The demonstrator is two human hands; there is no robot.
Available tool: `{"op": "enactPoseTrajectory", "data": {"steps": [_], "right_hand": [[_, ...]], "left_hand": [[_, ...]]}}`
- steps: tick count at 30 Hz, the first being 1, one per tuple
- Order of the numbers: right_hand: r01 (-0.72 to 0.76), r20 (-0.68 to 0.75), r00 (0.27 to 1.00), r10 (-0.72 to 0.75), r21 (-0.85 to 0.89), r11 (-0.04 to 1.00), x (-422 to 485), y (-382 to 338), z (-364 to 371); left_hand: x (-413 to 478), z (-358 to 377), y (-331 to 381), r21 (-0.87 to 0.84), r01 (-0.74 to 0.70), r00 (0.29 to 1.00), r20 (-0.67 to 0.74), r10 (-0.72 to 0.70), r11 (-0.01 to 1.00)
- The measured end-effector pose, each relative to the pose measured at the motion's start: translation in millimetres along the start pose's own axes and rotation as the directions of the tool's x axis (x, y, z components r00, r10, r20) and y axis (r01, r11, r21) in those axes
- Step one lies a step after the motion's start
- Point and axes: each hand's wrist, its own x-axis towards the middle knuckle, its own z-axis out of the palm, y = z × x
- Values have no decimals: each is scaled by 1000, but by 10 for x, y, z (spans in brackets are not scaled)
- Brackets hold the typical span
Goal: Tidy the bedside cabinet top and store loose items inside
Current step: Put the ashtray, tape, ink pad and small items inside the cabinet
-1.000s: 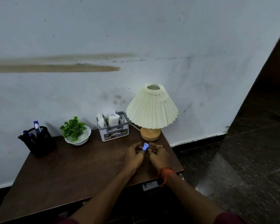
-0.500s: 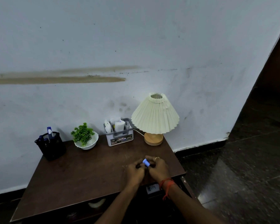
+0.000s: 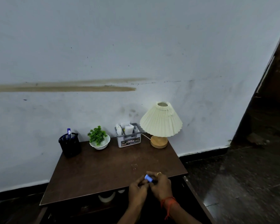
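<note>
A small blue cylindrical item (image 3: 148,178) sits between my two hands, held over the front edge of the dark brown cabinet top (image 3: 103,167). My left hand (image 3: 137,190) and my right hand (image 3: 161,185) press together around it, fingers curled. A ring shows on my right hand and a red thread on that wrist. Below the top's front edge an open drawer (image 3: 107,198) shows a pale curved object inside.
Along the back of the top stand a black mesh pen holder (image 3: 70,145), a white bowl with a green plant (image 3: 99,139), a grey caddy (image 3: 128,137) and a pleated cream lamp (image 3: 160,125). The wall lies behind; dark floor lies to the right.
My hands have drawn back from near the lamp base to the front edge of the top, still together on the blue item. The camera has pulled back and up.
</note>
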Motion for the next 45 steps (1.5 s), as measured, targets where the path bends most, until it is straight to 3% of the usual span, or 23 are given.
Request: {"op": "enactPoseTrajectory", "data": {"steps": [13,20,28,32,38,39,41,45], "right_hand": [[-75,-48,996,69,-120,990,-454,431,148],[-78,38,996,85,-143,987,-213,666,247],[-60,79,993,87,-291,955,159,757,430],[-89,7,995,104,-471,878,329,749,480],[-94,75,979,190,-660,745,654,929,578],[-79,68,983,169,-675,734,678,923,583],[22,-1,999,-34,-725,688,740,963,633],[152,9,976,-219,-751,643,830,1125,716]], "left_hand": [[-385,-16,-471,-112,108,992,-57,-114,988],[-119,-16,-690,-127,180,980,-66,-189,975],[396,-103,-879,-170,182,980,-45,-192,969],[580,-175,-953,-190,203,973,-72,-220,960],[730,-347,-1095,-189,241,952,-142,-269,952],[747,-371,-1120,-200,252,948,-144,-282,947],[770,-413,-1160,-219,269,942,-145,-304,938],[796,-482,-1210,-256,286,931,-153,-330,923]]}}
